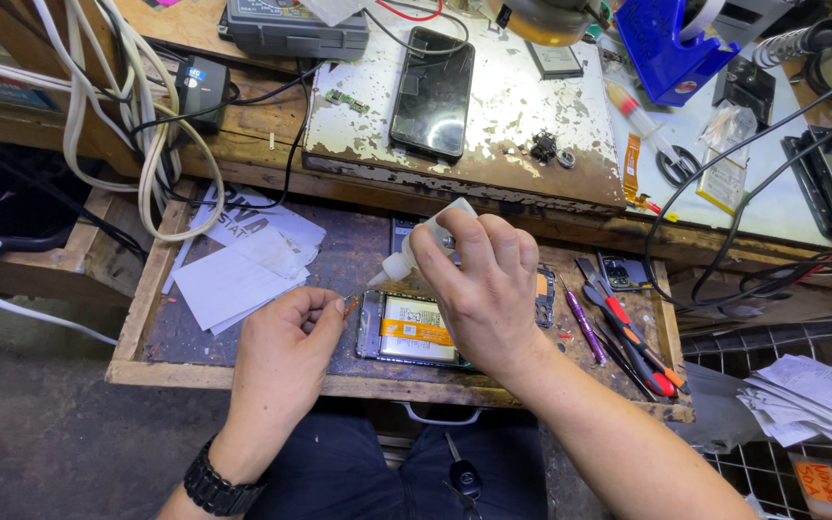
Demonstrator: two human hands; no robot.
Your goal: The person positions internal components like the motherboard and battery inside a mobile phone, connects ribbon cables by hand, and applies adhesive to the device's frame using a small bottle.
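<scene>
My right hand [479,284] grips a small white squeeze bottle [416,247], tilted with its nozzle pointing down and left. My left hand [286,347] pinches a tiny copper-coloured part [351,306] just below the nozzle tip. Under both hands an opened phone [406,332] with a yellow-labelled battery lies face down in the wooden drawer [195,371]. A black phone [432,93] with a dark screen rests on the worn white board [522,125] above.
White papers [243,265] lie in the drawer's left part. Screwdrivers and red-handled tools [628,337] sit at its right. Thick white cables [98,87] hang at left. A blue plastic stand [666,43], black cables and spare parts crowd the bench at right.
</scene>
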